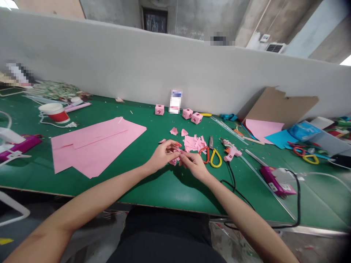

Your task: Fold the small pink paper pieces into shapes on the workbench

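Observation:
Both hands meet over the green table (164, 190), pinching a small pink paper piece (173, 160) between their fingertips. My left hand (163, 155) grips it from the left, and my right hand (194, 164) from the right; the fingers partly cover it. Just beyond them lie pink paper scraps (193, 143) and two small folded pink pieces. Scissors (215, 157) with red and yellow handles rest to the right of my right hand, beside a pink glue gun (231, 150). Farther back stand pink paper cubes (159, 109) with dark diamond-shaped openings.
Large pink sheets (95, 149) lie at the left, near a red and white paper cup (56, 112). Purple power strips (276, 182) and cables sit on both sides. Cardboard (279, 106) leans on the grey partition (123, 62).

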Demonstrator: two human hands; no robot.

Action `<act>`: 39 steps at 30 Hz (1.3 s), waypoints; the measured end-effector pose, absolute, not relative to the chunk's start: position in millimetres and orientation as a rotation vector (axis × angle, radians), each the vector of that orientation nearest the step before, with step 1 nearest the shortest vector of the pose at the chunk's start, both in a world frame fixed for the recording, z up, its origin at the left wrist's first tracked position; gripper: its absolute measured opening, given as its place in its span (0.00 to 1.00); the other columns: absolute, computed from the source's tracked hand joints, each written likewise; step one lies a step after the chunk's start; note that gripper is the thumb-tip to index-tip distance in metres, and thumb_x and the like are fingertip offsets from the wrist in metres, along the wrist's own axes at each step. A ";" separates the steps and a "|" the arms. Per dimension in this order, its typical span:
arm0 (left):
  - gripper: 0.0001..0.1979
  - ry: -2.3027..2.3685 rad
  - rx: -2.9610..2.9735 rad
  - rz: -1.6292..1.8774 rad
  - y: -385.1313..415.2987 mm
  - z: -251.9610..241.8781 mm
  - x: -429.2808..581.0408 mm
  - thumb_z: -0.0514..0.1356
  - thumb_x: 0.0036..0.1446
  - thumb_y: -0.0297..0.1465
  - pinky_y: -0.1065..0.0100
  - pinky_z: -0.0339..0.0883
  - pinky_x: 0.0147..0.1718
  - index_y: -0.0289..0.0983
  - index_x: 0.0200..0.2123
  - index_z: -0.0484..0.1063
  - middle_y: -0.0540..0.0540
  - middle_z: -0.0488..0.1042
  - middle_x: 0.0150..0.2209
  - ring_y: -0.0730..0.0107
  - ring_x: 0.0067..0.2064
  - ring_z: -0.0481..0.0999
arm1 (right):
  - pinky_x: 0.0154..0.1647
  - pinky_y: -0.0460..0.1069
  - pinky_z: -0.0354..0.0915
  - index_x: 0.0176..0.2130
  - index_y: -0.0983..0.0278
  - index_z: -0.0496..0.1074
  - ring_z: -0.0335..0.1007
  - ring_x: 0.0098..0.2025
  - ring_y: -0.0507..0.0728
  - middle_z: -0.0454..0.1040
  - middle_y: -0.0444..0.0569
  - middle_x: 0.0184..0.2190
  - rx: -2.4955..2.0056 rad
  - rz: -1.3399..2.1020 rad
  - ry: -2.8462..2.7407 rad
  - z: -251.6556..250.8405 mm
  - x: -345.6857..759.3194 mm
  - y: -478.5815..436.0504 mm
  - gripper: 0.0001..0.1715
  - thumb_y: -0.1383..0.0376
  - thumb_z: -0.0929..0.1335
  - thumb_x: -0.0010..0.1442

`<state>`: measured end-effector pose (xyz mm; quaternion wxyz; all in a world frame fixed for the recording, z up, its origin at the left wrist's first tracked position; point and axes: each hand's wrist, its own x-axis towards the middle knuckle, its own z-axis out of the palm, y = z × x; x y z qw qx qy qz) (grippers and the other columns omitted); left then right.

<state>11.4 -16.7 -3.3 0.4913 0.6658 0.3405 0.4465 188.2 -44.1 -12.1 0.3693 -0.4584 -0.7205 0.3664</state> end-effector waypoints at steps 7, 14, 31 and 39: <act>0.15 0.816 1.519 1.037 -19.3 -2.2 11.1 0.63 0.55 0.36 0.68 0.74 0.30 0.34 0.43 0.70 0.42 0.77 0.40 0.65 0.39 0.78 | 0.23 0.46 0.53 0.23 0.66 0.72 0.57 0.19 0.49 0.62 0.42 0.15 -1.195 0.937 -1.810 -8.6 186.9 -44.7 0.28 0.51 0.61 0.64; 0.16 0.751 1.695 1.073 -18.7 -3.2 8.6 0.64 0.53 0.32 0.65 0.75 0.40 0.35 0.46 0.70 0.40 0.76 0.46 0.62 0.47 0.78 | 0.22 0.46 0.50 0.21 0.66 0.71 0.54 0.18 0.49 0.60 0.42 0.13 -1.239 0.931 -1.809 -8.4 188.6 -43.8 0.26 0.54 0.61 0.62; 0.13 0.867 2.145 1.028 -14.7 2.1 -0.7 0.60 0.61 0.32 0.62 0.70 0.46 0.40 0.49 0.67 0.49 0.80 0.39 0.65 0.44 0.79 | 0.21 0.45 0.46 0.19 0.66 0.66 0.51 0.18 0.47 0.57 0.39 0.13 -1.205 0.755 -2.054 -16.6 188.7 -44.6 0.24 0.60 0.61 0.64; 0.10 0.803 2.551 1.051 -15.5 -10.5 -1.6 0.55 0.62 0.25 0.63 0.69 0.40 0.38 0.46 0.65 0.46 0.76 0.37 0.66 0.39 0.76 | 0.22 0.45 0.47 0.20 0.66 0.68 0.52 0.18 0.47 0.61 0.40 0.14 -1.232 0.820 -2.059 -17.8 188.5 -44.1 0.21 0.63 0.61 0.62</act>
